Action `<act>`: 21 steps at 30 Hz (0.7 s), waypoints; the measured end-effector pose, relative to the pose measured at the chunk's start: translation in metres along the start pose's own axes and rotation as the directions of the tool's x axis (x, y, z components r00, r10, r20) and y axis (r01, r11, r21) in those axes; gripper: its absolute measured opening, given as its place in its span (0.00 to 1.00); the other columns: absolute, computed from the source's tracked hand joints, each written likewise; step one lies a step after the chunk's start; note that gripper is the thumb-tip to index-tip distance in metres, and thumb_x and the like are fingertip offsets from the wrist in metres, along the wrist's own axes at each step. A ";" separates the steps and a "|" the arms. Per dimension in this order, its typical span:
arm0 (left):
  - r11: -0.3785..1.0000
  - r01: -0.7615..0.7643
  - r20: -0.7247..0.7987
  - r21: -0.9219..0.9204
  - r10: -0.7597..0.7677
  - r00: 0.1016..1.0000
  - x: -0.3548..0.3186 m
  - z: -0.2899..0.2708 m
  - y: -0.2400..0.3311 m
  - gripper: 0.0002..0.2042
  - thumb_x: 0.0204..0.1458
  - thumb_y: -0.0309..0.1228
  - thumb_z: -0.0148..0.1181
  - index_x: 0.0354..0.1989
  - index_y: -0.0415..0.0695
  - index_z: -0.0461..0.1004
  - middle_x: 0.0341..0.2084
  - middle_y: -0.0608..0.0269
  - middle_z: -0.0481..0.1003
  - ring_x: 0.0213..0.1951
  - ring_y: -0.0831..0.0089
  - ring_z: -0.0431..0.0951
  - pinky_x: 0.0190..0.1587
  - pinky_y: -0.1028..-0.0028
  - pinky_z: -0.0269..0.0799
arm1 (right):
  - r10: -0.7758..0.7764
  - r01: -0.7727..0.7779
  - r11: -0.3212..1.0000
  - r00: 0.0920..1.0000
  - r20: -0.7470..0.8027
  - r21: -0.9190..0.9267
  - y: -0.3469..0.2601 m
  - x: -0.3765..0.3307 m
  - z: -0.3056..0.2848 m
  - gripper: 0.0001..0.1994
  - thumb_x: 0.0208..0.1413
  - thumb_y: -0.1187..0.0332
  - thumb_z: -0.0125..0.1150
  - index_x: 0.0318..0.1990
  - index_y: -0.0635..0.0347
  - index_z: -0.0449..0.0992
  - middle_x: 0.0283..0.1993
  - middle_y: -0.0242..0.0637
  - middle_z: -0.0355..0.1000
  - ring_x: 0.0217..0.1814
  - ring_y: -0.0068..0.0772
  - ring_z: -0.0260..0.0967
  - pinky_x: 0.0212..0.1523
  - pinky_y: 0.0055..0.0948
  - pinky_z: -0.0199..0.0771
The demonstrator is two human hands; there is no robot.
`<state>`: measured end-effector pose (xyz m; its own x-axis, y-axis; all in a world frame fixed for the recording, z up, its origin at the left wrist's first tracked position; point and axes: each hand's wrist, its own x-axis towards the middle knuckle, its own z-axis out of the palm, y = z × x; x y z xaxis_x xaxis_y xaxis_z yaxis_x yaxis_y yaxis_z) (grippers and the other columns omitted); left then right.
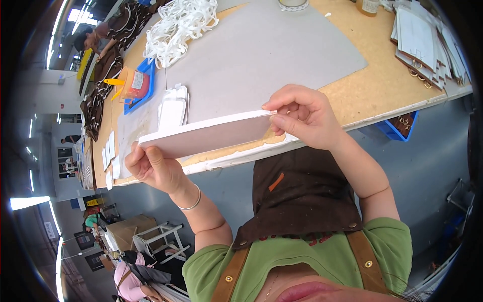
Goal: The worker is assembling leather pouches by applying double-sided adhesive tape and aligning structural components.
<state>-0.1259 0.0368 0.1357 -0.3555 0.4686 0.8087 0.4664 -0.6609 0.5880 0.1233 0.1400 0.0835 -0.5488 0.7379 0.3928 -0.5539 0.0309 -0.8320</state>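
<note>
Stretched between my two hands, above the table's near edge, is a long flat panel (211,136) with a pale pinkish-grey face and a white strip along its upper edge. My left hand (155,166) grips the left end, thumb on the face and fingers behind. At the other end my right hand (302,116) pinches the corner between thumb and forefinger, its other fingers curled. Just beyond the panel lies a stack of white pieces (172,109), partly hidden by it. I cannot tell the panel's material.
A grey sheet (261,50) covers part of the table (375,83). Tangled white straps (181,30) lie far left, near a blue tray (151,85) holding a glue tub (135,83). White panels with rings (420,43) are piled right. A blue bin (402,128) stands below the edge.
</note>
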 end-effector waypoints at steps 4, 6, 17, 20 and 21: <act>1.000 0.011 -0.013 -0.030 -0.011 1.000 -0.001 0.000 -0.001 0.08 0.51 0.22 0.56 0.38 0.45 0.66 0.27 0.68 0.66 0.32 0.81 0.66 0.39 0.82 0.65 | -0.107 0.104 0.990 0.994 -0.024 -0.094 0.003 -0.001 -0.002 0.09 0.49 0.82 0.56 0.39 0.65 0.75 0.35 0.35 0.69 0.31 0.21 0.72 0.31 0.17 0.75; 0.999 0.008 -0.004 -0.048 -0.008 1.000 -0.001 0.000 0.000 0.08 0.51 0.22 0.56 0.37 0.45 0.66 0.27 0.67 0.67 0.32 0.81 0.67 0.40 0.81 0.66 | -0.110 0.106 0.989 0.994 -0.026 -0.104 0.001 -0.002 -0.002 0.09 0.48 0.82 0.57 0.38 0.65 0.75 0.36 0.36 0.70 0.31 0.20 0.72 0.31 0.16 0.75; 0.999 -0.028 0.053 -0.028 0.029 0.998 0.000 0.001 0.005 0.09 0.50 0.23 0.57 0.39 0.46 0.67 0.27 0.67 0.67 0.31 0.81 0.66 0.38 0.82 0.65 | -0.169 0.152 0.955 0.985 -0.044 -0.256 -0.002 -0.001 -0.003 0.07 0.46 0.80 0.60 0.35 0.62 0.76 0.33 0.34 0.72 0.31 0.19 0.72 0.30 0.15 0.75; 0.998 -0.023 0.050 -0.056 0.025 0.998 -0.001 0.001 0.005 0.09 0.50 0.22 0.58 0.39 0.46 0.68 0.27 0.67 0.67 0.31 0.80 0.66 0.37 0.82 0.65 | -0.109 0.096 0.982 0.992 -0.070 -0.165 -0.004 -0.001 -0.003 0.06 0.46 0.80 0.60 0.34 0.62 0.76 0.33 0.34 0.73 0.31 0.19 0.73 0.30 0.15 0.74; 0.998 -0.022 0.050 -0.057 0.025 0.998 -0.001 0.001 0.006 0.09 0.50 0.22 0.58 0.39 0.46 0.68 0.27 0.67 0.67 0.31 0.80 0.66 0.37 0.82 0.65 | -0.095 0.086 0.982 0.994 -0.051 -0.170 -0.004 -0.002 -0.004 0.06 0.46 0.80 0.60 0.33 0.62 0.76 0.32 0.34 0.73 0.31 0.19 0.73 0.30 0.14 0.74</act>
<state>-0.1222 0.0331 0.1381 -0.3028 0.4806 0.8230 0.4277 -0.7032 0.5680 0.1293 0.1412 0.0846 -0.4609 0.7649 0.4500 -0.4843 0.2081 -0.8498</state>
